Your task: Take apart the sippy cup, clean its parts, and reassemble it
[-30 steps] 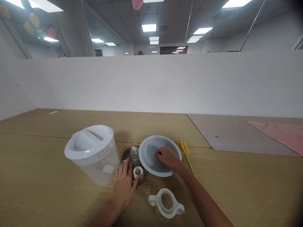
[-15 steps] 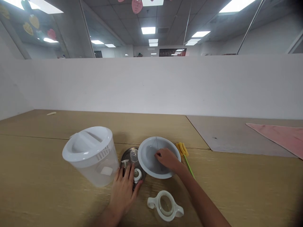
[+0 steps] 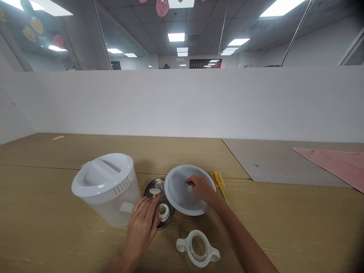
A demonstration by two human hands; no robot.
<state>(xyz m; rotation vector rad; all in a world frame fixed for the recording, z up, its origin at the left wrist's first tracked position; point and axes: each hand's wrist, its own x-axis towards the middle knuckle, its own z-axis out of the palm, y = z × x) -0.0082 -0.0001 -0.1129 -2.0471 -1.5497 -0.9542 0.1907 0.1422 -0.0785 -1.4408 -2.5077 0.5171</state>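
My right hand (image 3: 201, 188) rests inside a shallow white dish (image 3: 179, 197), fingertips pinched near its middle; whether it grips something thin there I cannot tell. My left hand (image 3: 142, 223) lies flat with fingers together, touching the near edge of a round metal disc (image 3: 167, 220). Small white and clear parts (image 3: 163, 210) sit on that disc. A clear tub with a white lid (image 3: 105, 186) stands just left of my left hand.
A white ring with two handles (image 3: 198, 249) lies near the front edge. A yellow brush with a green handle (image 3: 218, 179) sits right of the dish. A pink cloth (image 3: 338, 163) lies far right on a grey mat (image 3: 273, 163). A white partition closes off the back.
My left hand has drawn back left off the small white part on the disc. My right hand's fingers have shifted slightly up inside the dish.
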